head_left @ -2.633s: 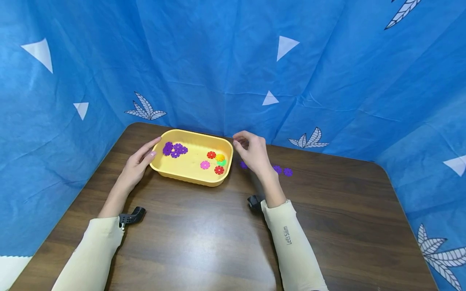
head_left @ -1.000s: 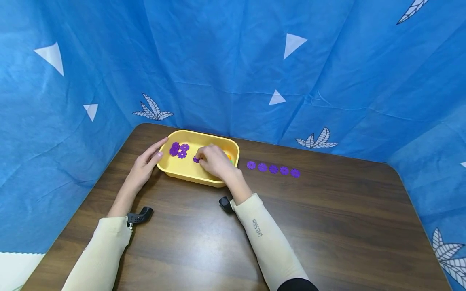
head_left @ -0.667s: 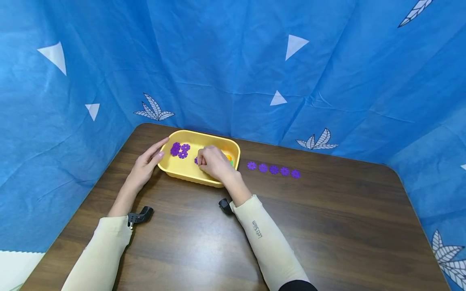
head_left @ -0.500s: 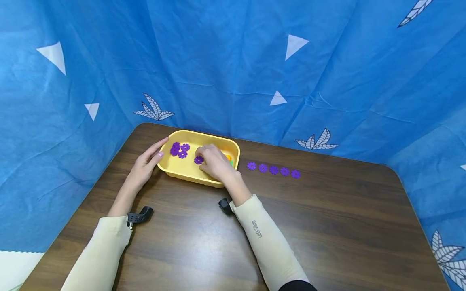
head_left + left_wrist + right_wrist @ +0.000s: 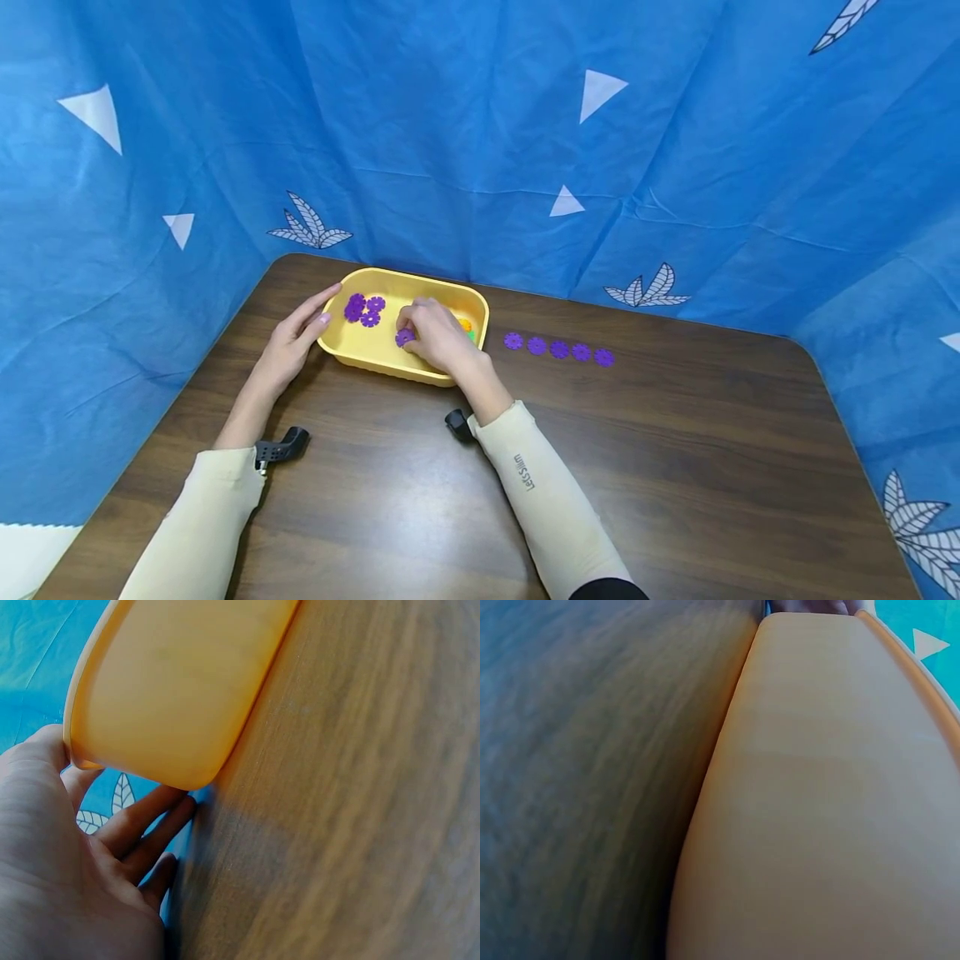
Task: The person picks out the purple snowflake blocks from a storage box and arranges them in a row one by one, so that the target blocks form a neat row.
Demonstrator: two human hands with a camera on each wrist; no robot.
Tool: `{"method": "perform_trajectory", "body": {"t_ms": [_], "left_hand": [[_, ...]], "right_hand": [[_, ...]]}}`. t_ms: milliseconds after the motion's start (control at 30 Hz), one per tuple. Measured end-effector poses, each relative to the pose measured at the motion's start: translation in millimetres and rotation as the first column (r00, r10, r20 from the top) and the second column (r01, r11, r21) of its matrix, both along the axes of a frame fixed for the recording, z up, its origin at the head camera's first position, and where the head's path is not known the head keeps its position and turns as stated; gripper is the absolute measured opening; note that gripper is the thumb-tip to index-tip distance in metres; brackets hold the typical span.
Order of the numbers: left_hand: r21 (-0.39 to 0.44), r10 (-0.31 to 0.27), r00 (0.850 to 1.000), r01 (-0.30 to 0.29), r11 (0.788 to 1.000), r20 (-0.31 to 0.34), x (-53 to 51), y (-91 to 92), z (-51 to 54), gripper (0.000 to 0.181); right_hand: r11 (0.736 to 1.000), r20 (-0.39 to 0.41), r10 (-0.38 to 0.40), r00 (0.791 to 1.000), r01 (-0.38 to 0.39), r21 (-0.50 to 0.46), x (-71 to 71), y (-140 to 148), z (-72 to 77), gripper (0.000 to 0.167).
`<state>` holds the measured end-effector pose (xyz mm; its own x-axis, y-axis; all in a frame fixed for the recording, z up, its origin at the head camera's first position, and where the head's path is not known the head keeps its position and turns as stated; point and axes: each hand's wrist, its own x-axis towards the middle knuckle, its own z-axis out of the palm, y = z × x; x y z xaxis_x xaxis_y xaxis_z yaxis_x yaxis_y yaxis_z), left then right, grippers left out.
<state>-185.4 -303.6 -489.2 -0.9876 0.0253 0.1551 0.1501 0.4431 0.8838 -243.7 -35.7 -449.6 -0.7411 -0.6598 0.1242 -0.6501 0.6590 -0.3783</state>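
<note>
A purple snowflake disc (image 5: 405, 337) shows between the thumb and finger of my right hand (image 5: 438, 335), which pinches it over the yellow tray (image 5: 386, 364). More purple snowflake discs (image 5: 371, 319) lie grouped at the tray's left end, some overlapping. My left hand (image 5: 288, 342) rests against that end, fingers extended along the outside and thumb at the rim. In the left wrist view, the left hand (image 5: 82, 847) has its longer fingers reaching to the lower tray wall. The right wrist view shows mostly the tray's outer wall (image 5: 802, 787); my right hand's fingers are hidden there.
Several purple discs (image 5: 558, 350) form a row on the brown table (image 5: 675, 467) right of the tray. An orange disc (image 5: 466, 325) and a green disc (image 5: 471, 336) peek out behind my right hand. A blue curtain (image 5: 480, 150) hangs at the table's back.
My right hand moved from beside the row leftward into the tray. The purple disc lay under its parted fingers half a second ago; now they pinch it. My left hand stays at the tray's end.
</note>
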Motion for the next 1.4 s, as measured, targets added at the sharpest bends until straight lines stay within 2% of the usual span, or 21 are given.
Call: {"method": "perform_trajectory", "body": {"t_ms": [100, 233, 400, 533, 933, 1400], "left_hand": [[-0.001, 0.001, 1.000, -0.001, 1.000, -0.005, 0.0, -0.6, 0.6, 0.050], [0.001, 0.003, 1.000, -0.003, 1.000, -0.007, -0.7, -1.5, 0.6, 0.049], [-0.002, 0.003, 1.000, -0.003, 1.000, 0.010, -0.6, -0.8, -0.6, 0.049], [-0.005, -0.006, 1.000, 0.006, 1.000, -0.004, -1.5, 0.4, -1.0, 0.050], [-0.004, -0.006, 1.000, 0.006, 1.000, -0.002, -2.1, -1.7, -1.6, 0.050], [0.000, -0.015, 1.000, 0.015, 1.000, -0.014, -1.1, -1.6, -2.0, 0.050]], "right_hand": [[1.000, -0.005, 0.010, 1.000, -0.010, -0.019, 0.0, -1, 1.3, 0.019], [0.994, 0.022, 0.025, 0.999, -0.023, -0.104, -0.1, -1, 5.2, 0.012], [0.976, 0.047, 0.037, 0.998, -0.026, -0.217, -0.1, 5, 10.0, 0.009], [0.956, 0.051, 0.034, 0.998, -0.017, -0.291, -0.6, 16, 15.9, 0.007], [0.915, 0.012, -0.047, 0.999, 0.048, -0.402, 5.5, 68, 38.1, 0.014], [0.864, 0.048, -0.160, 0.986, 0.163, -0.477, -0.4, 146, 30.7, 0.012]]}}
